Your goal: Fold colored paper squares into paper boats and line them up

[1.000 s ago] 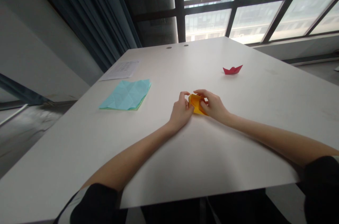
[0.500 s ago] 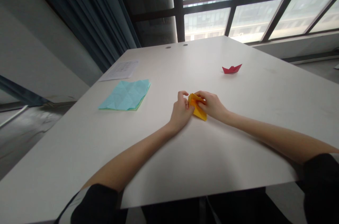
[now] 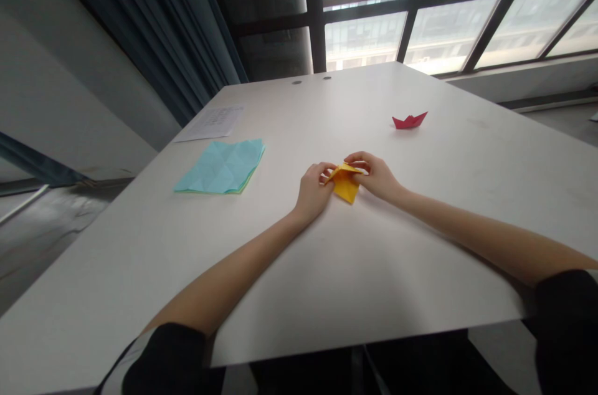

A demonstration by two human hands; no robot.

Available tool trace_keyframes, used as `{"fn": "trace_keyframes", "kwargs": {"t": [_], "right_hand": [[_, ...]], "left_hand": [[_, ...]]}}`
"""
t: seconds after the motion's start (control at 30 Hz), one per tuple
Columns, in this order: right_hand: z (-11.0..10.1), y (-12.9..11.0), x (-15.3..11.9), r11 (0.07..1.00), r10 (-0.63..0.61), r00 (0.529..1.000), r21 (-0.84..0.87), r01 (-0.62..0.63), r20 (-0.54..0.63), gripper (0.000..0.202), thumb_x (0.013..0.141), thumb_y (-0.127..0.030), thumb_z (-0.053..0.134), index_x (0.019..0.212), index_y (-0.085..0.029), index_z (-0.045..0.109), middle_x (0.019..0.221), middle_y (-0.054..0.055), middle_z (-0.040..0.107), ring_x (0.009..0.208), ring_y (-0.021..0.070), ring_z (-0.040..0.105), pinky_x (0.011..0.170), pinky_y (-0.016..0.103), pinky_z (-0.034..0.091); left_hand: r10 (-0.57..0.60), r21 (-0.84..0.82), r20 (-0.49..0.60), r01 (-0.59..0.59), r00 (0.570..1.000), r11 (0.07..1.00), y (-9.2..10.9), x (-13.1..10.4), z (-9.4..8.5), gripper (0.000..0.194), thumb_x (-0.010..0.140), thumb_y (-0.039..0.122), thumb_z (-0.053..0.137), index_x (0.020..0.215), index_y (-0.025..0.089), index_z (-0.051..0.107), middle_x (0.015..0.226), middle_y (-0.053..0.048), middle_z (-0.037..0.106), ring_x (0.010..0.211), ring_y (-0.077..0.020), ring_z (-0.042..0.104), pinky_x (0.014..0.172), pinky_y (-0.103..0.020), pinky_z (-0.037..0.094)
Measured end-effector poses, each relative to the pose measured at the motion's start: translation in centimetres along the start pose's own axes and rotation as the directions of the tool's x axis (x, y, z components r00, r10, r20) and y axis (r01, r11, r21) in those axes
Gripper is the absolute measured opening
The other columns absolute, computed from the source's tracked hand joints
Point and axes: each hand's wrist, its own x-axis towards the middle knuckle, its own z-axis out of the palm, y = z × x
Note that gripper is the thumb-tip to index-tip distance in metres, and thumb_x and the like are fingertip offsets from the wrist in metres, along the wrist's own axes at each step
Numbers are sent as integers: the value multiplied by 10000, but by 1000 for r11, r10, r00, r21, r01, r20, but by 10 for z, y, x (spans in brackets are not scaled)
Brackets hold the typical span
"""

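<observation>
Head view: a person's left hand (image 3: 316,193) and right hand (image 3: 379,179) pinch a yellow folded paper (image 3: 344,188) between them at a white table (image 3: 299,295).
Fingers on both sides are closed narrowly on the paper and hide its side edges, while one corner points back toward the person (whether it touches the table cannot be told). To the left lies a stack of creased teal sheets (image 3: 222,167), pale green showing underneath; past it, a printed page (image 3: 210,123). Farther right, a red paper boat (image 3: 410,121) stands upright before the window (image 3: 367,40).
</observation>
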Motion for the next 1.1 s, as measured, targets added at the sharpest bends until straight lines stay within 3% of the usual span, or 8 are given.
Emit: {"fn": "trace_keyframes", "kwargs": {"t": [0.17, 0.33, 0.43, 0.7, 0.93, 1.1], "right_hand": [[0, -3, -3, 989, 76, 997, 125, -77, 12, 341, 639, -163, 624, 970, -206, 554, 1138, 66, 579, 1071, 213, 560, 922, 416, 466], [-1, -6, -6, 975, -31, 994, 220, 6, 108, 391, 708, -333, 662, 1064, -217, 549, 1209, 74, 558, 1140, 213, 520, 979, 404, 429], [-2, 1, -3, 976, -59, 996, 213, 43, 69, 368, 724, -365, 654, 1046, -212, 564, 1187, 78, 573, 1121, 209, 535, 979, 407, 426], [-4, 3, -2, 982, 80, 994, 167, -92, 74, 278, 680, -385, 679, 855, -180, 608, 897, 46, 651, 746, 156, 622, 653, 325, 551], [-1, -1, -5, 984, -5, 1000, 181, -1, 29, 197, 695, -277, 658, 848, -192, 568, 906, 19, 605, 720, 126, 604, 648, 296, 535], [-2, 2, -5, 994, 14, 999, 108, -19, 46, 150, 720, -284, 631, 834, -186, 626, 880, 41, 639, 777, 154, 609, 719, 325, 524]], "left_hand": [[-59, -181, 2, 59, 998, 982, -9, 3, 1, 256, 662, 86, 499, 893, 171, 570, 941, -27, 575, 735, -107, 570, 667, -233, 474], [-200, -470, 1, 177, 980, 865, -18, 8, 2, 264, 644, 137, 565, 906, 160, 556, 919, -21, 620, 747, -128, 608, 709, -274, 492], [-283, -544, 3, 239, 959, 804, -17, 11, 1, 295, 604, 149, 608, 897, 150, 576, 919, -35, 631, 762, -149, 609, 694, -285, 496], [-287, -576, 2, 236, 958, 783, -14, 10, 3, 273, 589, 129, 613, 862, 136, 609, 913, -52, 656, 869, -180, 604, 739, -273, 482], [-258, -575, 34, 230, 966, 785, -16, 9, 6, 287, 623, 165, 630, 906, 141, 590, 950, -66, 661, 915, -190, 601, 763, -288, 481], [-249, -566, 30, 222, 968, 794, -15, 10, 5, 286, 625, 188, 649, 900, 136, 588, 945, -76, 657, 909, -188, 600, 769, -286, 474]]}}
